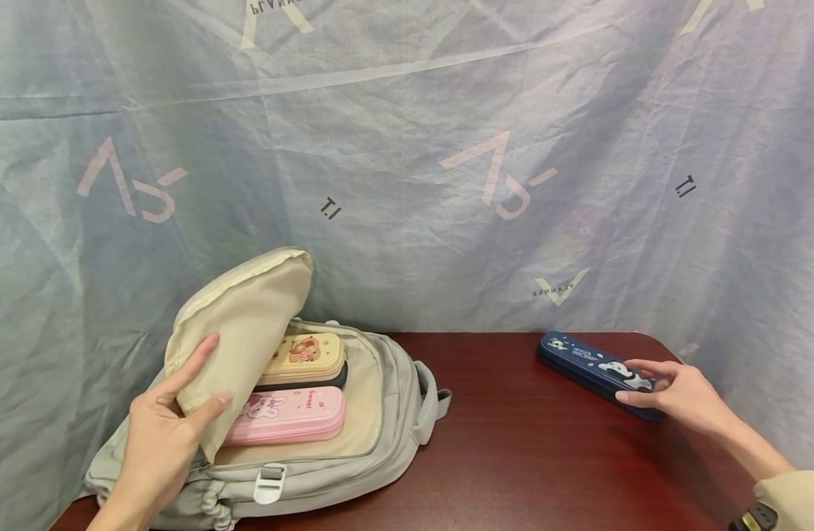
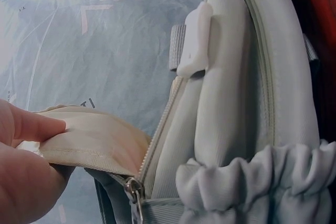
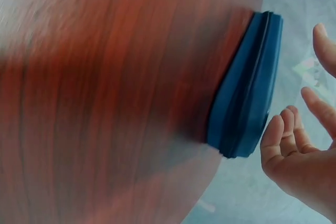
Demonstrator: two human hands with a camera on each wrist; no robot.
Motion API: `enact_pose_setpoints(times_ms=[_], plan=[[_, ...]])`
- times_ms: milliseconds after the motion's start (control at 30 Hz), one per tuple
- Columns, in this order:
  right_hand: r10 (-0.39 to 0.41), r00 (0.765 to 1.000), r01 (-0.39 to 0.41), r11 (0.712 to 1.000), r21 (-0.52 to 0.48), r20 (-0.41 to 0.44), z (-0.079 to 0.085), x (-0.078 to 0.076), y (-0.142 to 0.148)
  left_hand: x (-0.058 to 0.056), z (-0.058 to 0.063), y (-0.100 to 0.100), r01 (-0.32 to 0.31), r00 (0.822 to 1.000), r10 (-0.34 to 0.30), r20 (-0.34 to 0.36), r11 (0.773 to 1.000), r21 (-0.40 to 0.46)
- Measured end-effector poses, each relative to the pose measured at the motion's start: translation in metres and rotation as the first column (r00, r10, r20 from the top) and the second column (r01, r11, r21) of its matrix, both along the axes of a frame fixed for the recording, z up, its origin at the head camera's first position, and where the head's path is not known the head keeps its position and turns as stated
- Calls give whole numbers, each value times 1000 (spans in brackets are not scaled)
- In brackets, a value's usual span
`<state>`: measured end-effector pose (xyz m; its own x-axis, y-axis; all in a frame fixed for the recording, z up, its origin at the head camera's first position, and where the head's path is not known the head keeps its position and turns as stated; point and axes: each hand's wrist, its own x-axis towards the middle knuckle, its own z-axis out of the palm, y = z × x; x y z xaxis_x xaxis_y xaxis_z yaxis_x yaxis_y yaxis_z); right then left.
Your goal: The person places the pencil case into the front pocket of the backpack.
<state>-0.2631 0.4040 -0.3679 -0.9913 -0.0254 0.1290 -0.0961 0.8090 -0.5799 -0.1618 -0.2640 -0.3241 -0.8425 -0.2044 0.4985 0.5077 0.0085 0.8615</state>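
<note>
On the left of the head view lies a light grey backpack (image 1: pixel 334 487), its cream-lined flap (image 1: pixel 257 346) raised. My left hand (image 1: pixel 156 442) pinches the flap's edge between thumb and fingers; the left wrist view also shows this grip on the flap (image 2: pixel 89 135). Inside the backpack are a pink pencil case (image 1: pixel 301 424) with a bunny and a yellow pencil case (image 1: pixel 314 354) atop a dark case (image 1: pixel 334 379). At the right, my right hand (image 1: pixel 689 398) hovers by the near end of a navy pencil case (image 1: pixel 582 366). Fingers and thumb are spread, apart from the case in the right wrist view.
A dark red wooden table (image 1: pixel 500 457) bears everything. Behind it hangs a grey-blue printed curtain (image 1: pixel 407 184). The backpack's carrying handle (image 1: pixel 430 402) sticks out toward the table's middle. A zipper pull (image 2: pixel 135 195) hangs at the flap's base.
</note>
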Motion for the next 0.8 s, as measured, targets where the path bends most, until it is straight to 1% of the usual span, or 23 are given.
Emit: enact_pose_setpoints(times_ms=[133,300,500,667,800], plan=[[-1,1000,1,1000,4,-8,-5,-3,11,0,0,1,-8,1000,8,4,1000,-1],[-2,1000,2,999,42,-13,-8,-7,23,0,0,1,-9,1000,9,-1,1000,-4],[28,999,-26,998,57,-26,-13,-7,36,0,0,1,-1,1000,1,-9,1000,-4],[54,999,-54,998,42,1,-15,-8,45,1,0,0,-6,1000,6,2,1000,0],[47,999,-48,997,53,23,-15,-7,48,0,0,0,-12,1000,12,9,1000,-3]])
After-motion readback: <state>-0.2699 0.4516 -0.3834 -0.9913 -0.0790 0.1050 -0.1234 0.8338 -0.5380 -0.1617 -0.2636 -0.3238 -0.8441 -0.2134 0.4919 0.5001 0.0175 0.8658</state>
